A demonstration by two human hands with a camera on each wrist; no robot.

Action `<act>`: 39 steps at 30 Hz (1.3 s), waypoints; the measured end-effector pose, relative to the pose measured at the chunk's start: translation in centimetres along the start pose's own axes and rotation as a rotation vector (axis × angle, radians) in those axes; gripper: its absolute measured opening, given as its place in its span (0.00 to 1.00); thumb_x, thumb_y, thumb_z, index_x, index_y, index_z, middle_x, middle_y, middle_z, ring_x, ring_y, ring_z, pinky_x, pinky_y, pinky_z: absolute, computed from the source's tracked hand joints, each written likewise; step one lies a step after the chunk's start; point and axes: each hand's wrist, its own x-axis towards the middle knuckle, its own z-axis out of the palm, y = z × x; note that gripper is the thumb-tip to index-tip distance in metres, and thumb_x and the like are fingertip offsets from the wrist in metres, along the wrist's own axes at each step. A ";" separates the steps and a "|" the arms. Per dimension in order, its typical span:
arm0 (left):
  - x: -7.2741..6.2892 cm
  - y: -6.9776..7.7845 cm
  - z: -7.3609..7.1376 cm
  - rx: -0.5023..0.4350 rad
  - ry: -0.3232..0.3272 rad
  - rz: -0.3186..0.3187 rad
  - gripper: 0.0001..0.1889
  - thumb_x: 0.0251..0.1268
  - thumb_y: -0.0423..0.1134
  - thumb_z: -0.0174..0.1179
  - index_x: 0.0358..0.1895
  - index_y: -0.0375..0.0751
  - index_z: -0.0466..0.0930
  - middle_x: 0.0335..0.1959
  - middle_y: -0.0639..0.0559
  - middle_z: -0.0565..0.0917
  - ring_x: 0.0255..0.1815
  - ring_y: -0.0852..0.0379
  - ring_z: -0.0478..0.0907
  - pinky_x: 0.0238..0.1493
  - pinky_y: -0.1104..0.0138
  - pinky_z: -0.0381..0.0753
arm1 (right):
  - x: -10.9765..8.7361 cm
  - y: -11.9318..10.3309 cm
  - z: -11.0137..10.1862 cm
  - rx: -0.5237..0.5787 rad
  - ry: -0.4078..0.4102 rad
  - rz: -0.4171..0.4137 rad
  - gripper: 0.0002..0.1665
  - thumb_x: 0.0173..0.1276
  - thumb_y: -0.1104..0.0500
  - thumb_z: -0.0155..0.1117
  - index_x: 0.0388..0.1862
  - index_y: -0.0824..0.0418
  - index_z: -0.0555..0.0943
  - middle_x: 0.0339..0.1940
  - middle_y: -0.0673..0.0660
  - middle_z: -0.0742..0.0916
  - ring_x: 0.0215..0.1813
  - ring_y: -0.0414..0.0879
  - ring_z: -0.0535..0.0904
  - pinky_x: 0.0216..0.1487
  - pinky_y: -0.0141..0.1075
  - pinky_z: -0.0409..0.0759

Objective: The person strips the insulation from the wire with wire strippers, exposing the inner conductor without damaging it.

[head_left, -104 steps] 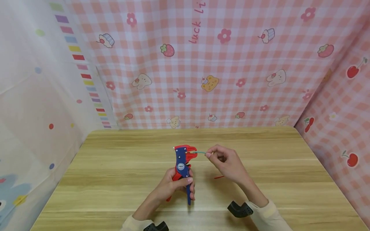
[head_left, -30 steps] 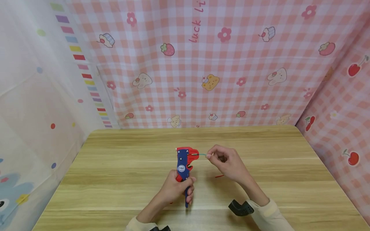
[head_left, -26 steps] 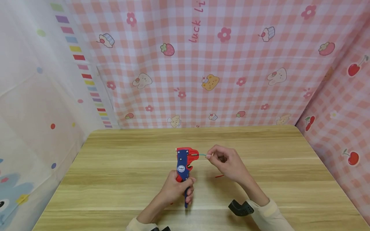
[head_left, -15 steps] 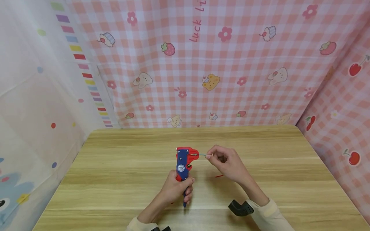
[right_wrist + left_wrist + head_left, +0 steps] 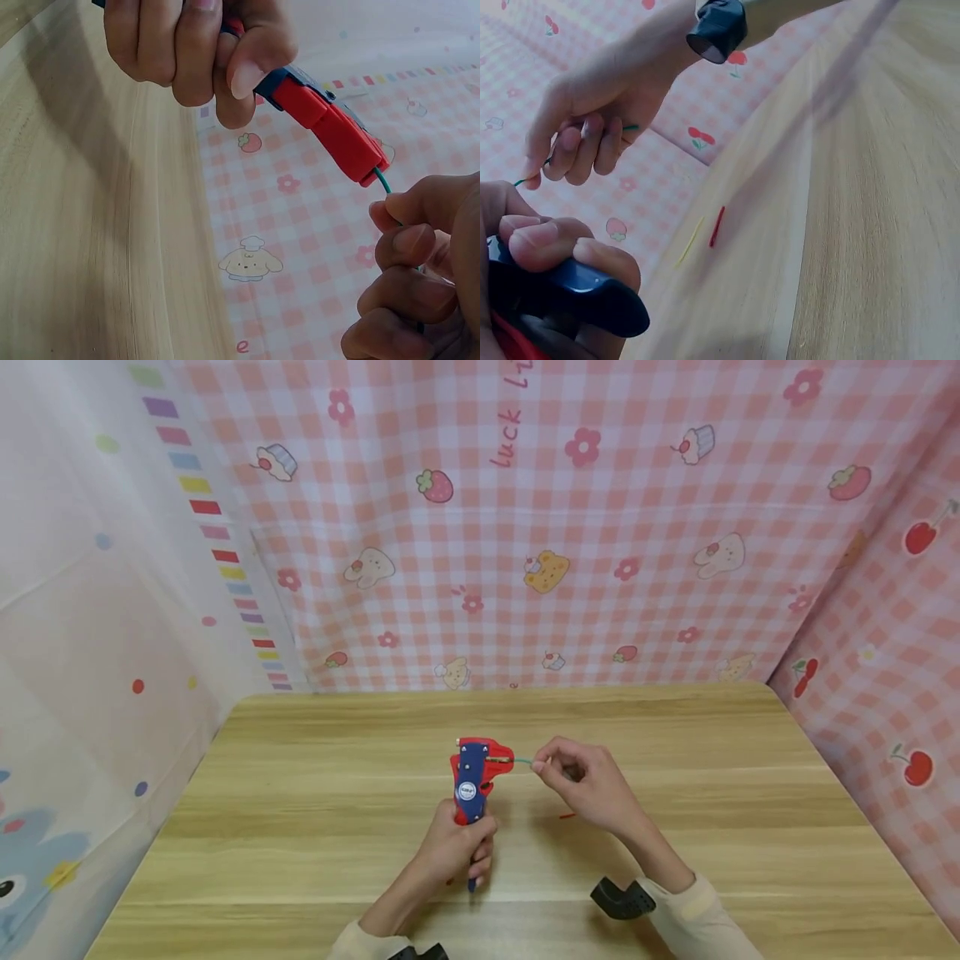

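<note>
Closely, your right-wrist view shows what the head view leaves tiny: a green wire running into the tip of the red nose of the wire stripper. How firmly the stripper's jaws bear on it, you cannot tell. Your right hand has a closed grip, thumb and forefinger pinching the wire just beside that nose, the other fingers curled. Only the left-wrist view lets you see the wire's far end poking out behind those curled fingers. Your left hand has its grip wrapped round the stripper's handles, and the tool stands with its head up and its nose toward your right hand.

From the head you make out a short red wire piece below your right hand; the left-wrist view adds a yellow wire piece lying near it. Your left fingers cover much of the handles, and your right hand hides part of the green wire. A black wrist mount sits by your right sleeve.

Under it all lies a wood-grain surface. Behind it and at right hangs pink checked cloth; at left, white dotted cloth.
</note>
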 end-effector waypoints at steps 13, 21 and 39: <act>-0.1 0.6 -0.3 -0.030 0.034 0.003 0.06 0.72 0.32 0.55 0.38 0.36 0.66 0.13 0.55 0.71 0.10 0.58 0.70 0.16 0.67 0.79 | 0.0 0.1 -0.9 -0.010 0.058 0.003 0.03 0.73 0.55 0.68 0.37 0.50 0.84 0.17 0.48 0.72 0.19 0.35 0.64 0.22 0.29 0.64; 0.4 0.8 -0.5 -0.013 -0.006 0.018 0.16 0.75 0.32 0.55 0.55 0.19 0.69 0.23 0.49 0.84 0.22 0.54 0.85 0.38 0.57 0.91 | 0.1 0.0 -1.1 0.007 0.062 0.004 0.03 0.73 0.55 0.68 0.37 0.52 0.85 0.17 0.48 0.72 0.19 0.35 0.64 0.22 0.28 0.63; 0.5 0.7 -1.5 -0.025 -0.079 -0.011 0.22 0.75 0.39 0.60 0.56 0.20 0.69 0.26 0.49 0.87 0.26 0.53 0.88 0.42 0.55 0.91 | 0.1 0.1 -1.5 0.017 0.045 0.019 0.04 0.74 0.55 0.67 0.39 0.53 0.85 0.18 0.49 0.74 0.20 0.36 0.65 0.21 0.29 0.64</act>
